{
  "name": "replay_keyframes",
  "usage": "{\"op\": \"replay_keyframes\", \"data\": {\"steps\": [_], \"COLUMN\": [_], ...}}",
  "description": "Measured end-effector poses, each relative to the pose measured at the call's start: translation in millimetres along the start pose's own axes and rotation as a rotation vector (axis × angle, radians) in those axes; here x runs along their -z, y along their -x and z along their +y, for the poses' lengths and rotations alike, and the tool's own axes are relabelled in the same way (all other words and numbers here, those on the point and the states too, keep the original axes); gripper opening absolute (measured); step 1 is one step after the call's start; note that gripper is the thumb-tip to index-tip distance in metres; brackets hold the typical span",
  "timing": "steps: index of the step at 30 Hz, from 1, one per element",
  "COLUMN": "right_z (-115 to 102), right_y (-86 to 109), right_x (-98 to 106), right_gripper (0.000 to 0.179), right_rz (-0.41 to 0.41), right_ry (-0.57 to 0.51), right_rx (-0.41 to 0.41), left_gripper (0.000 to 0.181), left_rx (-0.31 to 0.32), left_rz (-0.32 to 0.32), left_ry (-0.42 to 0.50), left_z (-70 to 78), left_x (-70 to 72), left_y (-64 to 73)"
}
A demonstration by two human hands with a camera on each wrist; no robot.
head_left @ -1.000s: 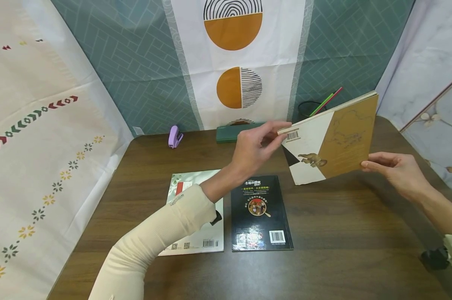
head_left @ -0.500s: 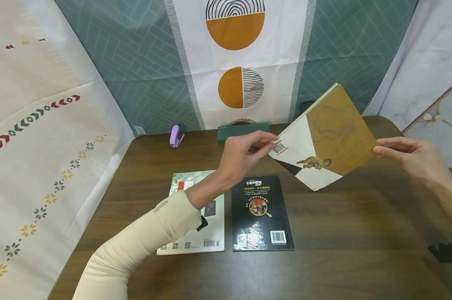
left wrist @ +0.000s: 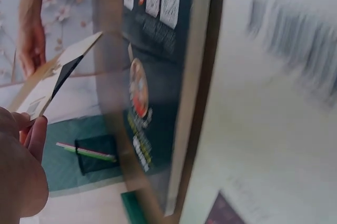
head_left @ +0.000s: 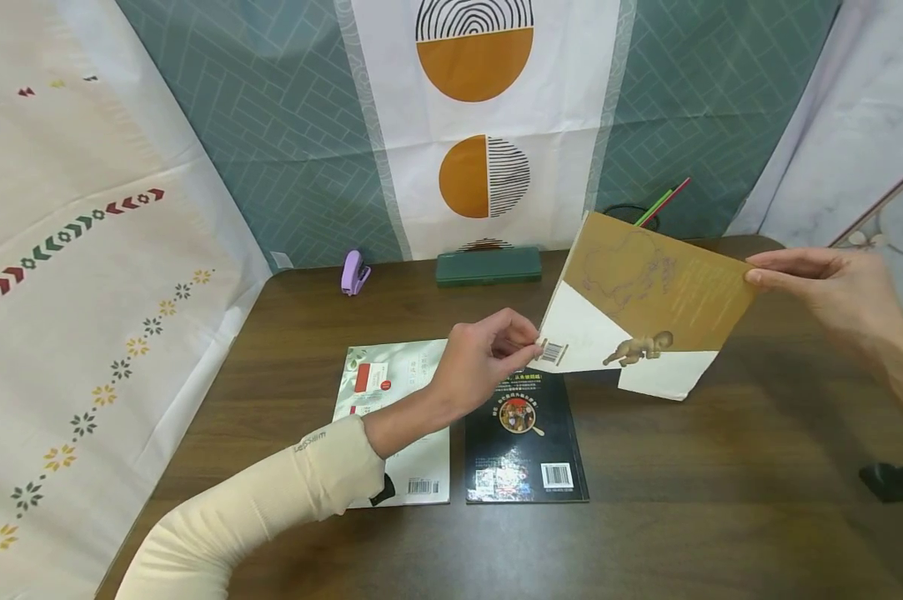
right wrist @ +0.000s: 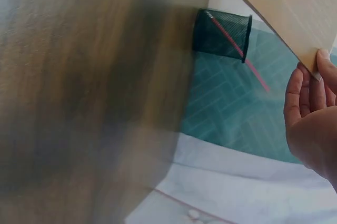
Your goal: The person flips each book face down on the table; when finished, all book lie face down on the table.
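A thin book (head_left: 631, 292) with a tan and white cover, a barcode and a small baby figure is held tilted above the table. My left hand (head_left: 481, 362) pinches its lower left corner beside the barcode. At its upper right corner, my right hand (head_left: 834, 292) grips it between thumb and fingers, as the right wrist view also shows. Below the left hand lies a black book (head_left: 522, 450) with a round picture, its top edge partly covered. Left of that, a pale green book (head_left: 428, 454) lies flat, partly hidden by the left forearm.
At the back of the table (head_left: 646, 533) lie a purple stapler (head_left: 354, 273) and a dark green case (head_left: 489, 267). A black mesh pen holder (right wrist: 221, 33) with coloured sticks stands behind the held book. Patterned cloths hang around the back and sides.
The tan and white book has turned; its barcode corner has swung down and left with my left hand. My right hand has risen with the opposite corner.
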State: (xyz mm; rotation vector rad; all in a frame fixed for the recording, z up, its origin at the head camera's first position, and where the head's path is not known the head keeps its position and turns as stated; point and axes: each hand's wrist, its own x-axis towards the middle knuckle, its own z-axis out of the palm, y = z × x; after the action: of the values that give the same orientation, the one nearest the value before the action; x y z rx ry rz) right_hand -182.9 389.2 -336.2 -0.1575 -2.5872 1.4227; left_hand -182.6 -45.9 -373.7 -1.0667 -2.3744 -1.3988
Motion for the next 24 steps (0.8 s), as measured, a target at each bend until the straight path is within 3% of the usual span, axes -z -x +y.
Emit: {"op": "replay_keyframes", "data": {"steps": [9,16,24], "right_z": [-26,-37,-47], "right_y": [-7.4,-12.0,-18.6], "right_x": [-3,-7,-16], "right_gripper": [0.042,0.046,0.031], "right_rz": [-0.031,-0.060,-0.082], "right_ry": [0.122,0.173,0.135], "right_rx": [0.010,0.026,0.097], "left_gripper": [0.015,0.012,0.011], "left_rx": [0.156,0.219,0.276], "left_rz": [-0.072,-0.140,-0.168], "left_ry": [0.112,0.151,0.252], "left_z": [2.1,8.9,12.9], "left_x": [-16.3,-30.8,-50.8], "left_y": [26.0,38.5,48.3]}}
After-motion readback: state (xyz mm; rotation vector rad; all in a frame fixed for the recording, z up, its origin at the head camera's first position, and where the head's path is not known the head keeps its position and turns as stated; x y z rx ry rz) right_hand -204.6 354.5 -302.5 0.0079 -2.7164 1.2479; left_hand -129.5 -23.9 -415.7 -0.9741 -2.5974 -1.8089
